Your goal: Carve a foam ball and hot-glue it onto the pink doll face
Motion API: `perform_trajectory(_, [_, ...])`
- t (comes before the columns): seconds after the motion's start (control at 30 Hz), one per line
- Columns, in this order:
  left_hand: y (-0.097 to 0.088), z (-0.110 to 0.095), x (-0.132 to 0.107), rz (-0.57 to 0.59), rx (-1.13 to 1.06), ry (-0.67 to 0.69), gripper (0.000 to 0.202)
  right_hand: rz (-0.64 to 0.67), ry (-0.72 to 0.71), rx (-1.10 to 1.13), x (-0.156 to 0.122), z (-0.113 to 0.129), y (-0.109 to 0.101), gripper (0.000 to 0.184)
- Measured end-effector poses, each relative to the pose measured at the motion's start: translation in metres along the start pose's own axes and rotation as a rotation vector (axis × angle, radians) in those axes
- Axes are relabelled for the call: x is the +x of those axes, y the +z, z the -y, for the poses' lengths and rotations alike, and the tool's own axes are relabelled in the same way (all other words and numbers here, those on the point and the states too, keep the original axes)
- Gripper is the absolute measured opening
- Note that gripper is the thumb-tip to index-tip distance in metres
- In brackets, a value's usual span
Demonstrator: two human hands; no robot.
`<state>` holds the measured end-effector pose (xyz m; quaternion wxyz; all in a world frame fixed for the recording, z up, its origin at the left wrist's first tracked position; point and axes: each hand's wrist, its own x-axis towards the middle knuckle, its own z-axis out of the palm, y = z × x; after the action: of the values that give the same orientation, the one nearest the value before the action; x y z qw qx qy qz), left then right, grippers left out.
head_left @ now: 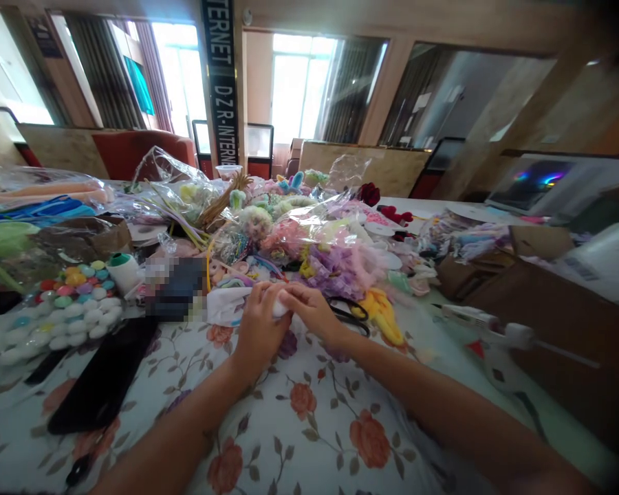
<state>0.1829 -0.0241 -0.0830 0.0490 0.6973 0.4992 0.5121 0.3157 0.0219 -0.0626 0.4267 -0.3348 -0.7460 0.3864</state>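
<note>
My left hand [262, 320] and my right hand [312, 315] meet over the flowered tablecloth [268, 440], fingers closed together. Between them is a small white, rounded thing [280, 309], mostly covered by the fingers; its exact kind cannot be made out. A flat white piece [225, 306], perhaps a plastic bag, lies just left of my left hand. Beyond my right hand are black scissor handles [355, 317], with a soft yellow piece [382, 315] beside them.
White pom-poms [77, 324], a thread spool [124, 272] and a black phone-like slab [106, 378] lie on the left. A heap of wrapped fluffy craft pieces [335, 265] spreads across the back. On the right are a white glue gun [495, 337] and a brown cardboard box [572, 344].
</note>
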Motion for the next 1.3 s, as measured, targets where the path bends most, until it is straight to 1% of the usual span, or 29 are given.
perform_trajectory(0.03, [0.002, 0.001, 0.001, -0.021, -0.002, -0.046, 0.041, 0.004, -0.005, -0.080, 0.009, -0.006, -0.007, 0.033])
perform_trajectory(0.07, [0.003, 0.002, 0.002, -0.017, -0.005, -0.080, 0.042, -0.024, -0.009, -0.194, 0.019, -0.011, -0.014, 0.038])
perform_trajectory(0.1, [0.005, 0.002, 0.003, 0.011, -0.008, -0.098, 0.043, -0.026, -0.016, -0.362, 0.028, -0.017, -0.021, 0.040])
perform_trajectory(0.13, [0.007, 0.003, 0.003, 0.056, -0.009, -0.100, 0.044, -0.001, -0.033, -0.544, 0.038, -0.023, -0.027, 0.040])
perform_trajectory(0.2, [0.009, 0.003, 0.003, 0.142, -0.004, -0.071, 0.045, 0.043, -0.038, -0.698, 0.053, -0.036, -0.035, 0.036])
perform_trajectory(0.27, [0.009, 0.004, 0.002, 0.200, 0.002, -0.030, 0.047, 0.093, -0.033, -0.789, 0.065, -0.046, -0.038, 0.036])
perform_trajectory(0.4, [0.010, 0.005, 0.002, 0.233, 0.027, -0.019, 0.048, 0.184, -0.006, -1.014, 0.079, -0.055, -0.039, 0.033])
perform_trajectory(0.5, [0.010, 0.005, 0.003, 0.245, 0.038, -0.031, 0.048, 0.231, 0.008, -1.161, 0.086, -0.052, -0.038, 0.030])
perform_trajectory(0.6, [0.010, 0.005, 0.004, 0.269, 0.038, -0.038, 0.047, 0.259, 0.010, -1.261, 0.093, -0.046, -0.033, 0.030])
perform_trajectory(0.7, [0.009, 0.005, 0.004, 0.276, 0.042, -0.039, 0.047, 0.284, 0.018, -1.323, 0.098, -0.040, -0.028, 0.031])
perform_trajectory(0.8, [0.008, 0.005, 0.005, 0.269, 0.032, -0.046, 0.046, 0.326, 0.019, -1.342, 0.101, -0.036, -0.029, 0.027])
perform_trajectory(0.9, [0.007, 0.005, 0.006, 0.272, 0.034, -0.065, 0.047, 0.343, -0.028, -1.316, 0.099, -0.030, -0.038, 0.025])
perform_trajectory(0.97, [0.007, 0.004, 0.006, 0.261, 0.037, -0.071, 0.049, 0.326, -0.075, -1.297, 0.095, -0.023, -0.046, 0.028])
perform_trajectory(1.0, [0.006, 0.004, 0.007, 0.246, 0.037, -0.075, 0.051, 0.294, -0.094, -1.280, 0.092, -0.019, -0.049, 0.030])
perform_trajectory(1.03, [0.006, 0.004, 0.007, 0.226, 0.035, -0.081, 0.053, 0.231, -0.110, -1.231, 0.088, -0.013, -0.053, 0.032])
perform_trajectory(1.07, [0.005, 0.004, 0.008, 0.201, 0.032, -0.090, 0.055, 0.135, -0.127, -1.139, 0.084, -0.007, -0.056, 0.032])
perform_trajectory(1.1, [0.004, 0.004, 0.008, 0.176, 0.029, -0.099, 0.055, 0.013, -0.148, -1.000, 0.079, 0.000, -0.059, 0.030])
perform_trajectory(1.17, [0.002, 0.005, 0.009, 0.145, 0.025, -0.112, 0.050, -0.260, -0.210, -0.613, 0.065, 0.017, -0.065, 0.023])
perform_trajectory(1.2, [0.002, 0.005, 0.010, 0.141, 0.027, -0.112, 0.046, -0.374, -0.249, -0.420, 0.057, 0.027, -0.068, 0.020])
perform_trajectory(1.27, [0.001, 0.006, 0.009, 0.158, 0.038, -0.101, 0.042, -0.536, -0.302, -0.114, 0.036, 0.047, -0.073, 0.019])
perform_trajectory(1.3, [0.001, 0.006, 0.009, 0.173, 0.044, -0.093, 0.042, -0.580, -0.283, 0.002, 0.023, 0.056, -0.076, 0.020])
